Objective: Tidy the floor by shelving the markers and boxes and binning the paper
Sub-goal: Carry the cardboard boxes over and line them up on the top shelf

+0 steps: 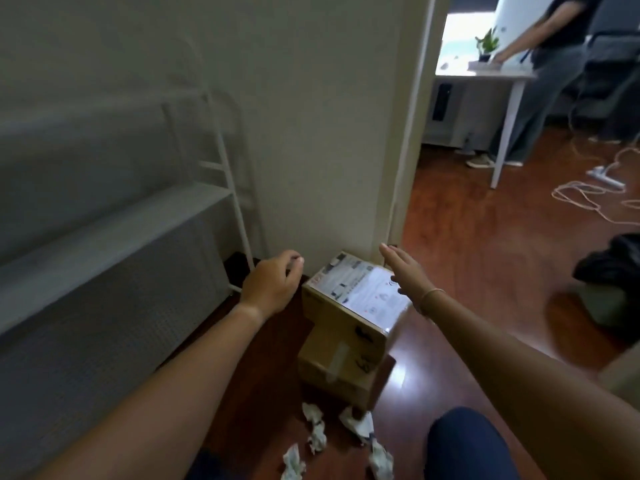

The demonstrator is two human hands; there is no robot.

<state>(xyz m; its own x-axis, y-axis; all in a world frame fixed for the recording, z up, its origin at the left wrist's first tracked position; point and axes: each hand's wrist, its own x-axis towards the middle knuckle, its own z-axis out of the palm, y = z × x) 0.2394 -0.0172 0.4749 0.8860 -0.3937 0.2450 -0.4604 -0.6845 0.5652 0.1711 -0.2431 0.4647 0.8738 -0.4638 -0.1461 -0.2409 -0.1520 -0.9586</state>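
Two cardboard boxes are stacked on the wooden floor against the wall corner. The upper box (pixel 349 306) has a white label sheet on top; the lower box (pixel 332 372) sits under it, shifted toward me. My left hand (pixel 272 284) hovers just left of the upper box, fingers loosely curled, holding nothing. My right hand (pixel 403 268) is stretched flat over the box's far right corner, fingers apart and empty. Several crumpled paper balls (pixel 317 427) lie on the floor in front of the boxes. No markers show.
A white metal shelf unit (pixel 114 220) with perforated shelves stands along the wall on the left. A doorway on the right opens to a room with a person (pixel 540 81) at a white desk, and cables (pixel 585 195) and a dark bag (pixel 613 261) on the floor. My knee (pixel 467 445) is at the bottom.
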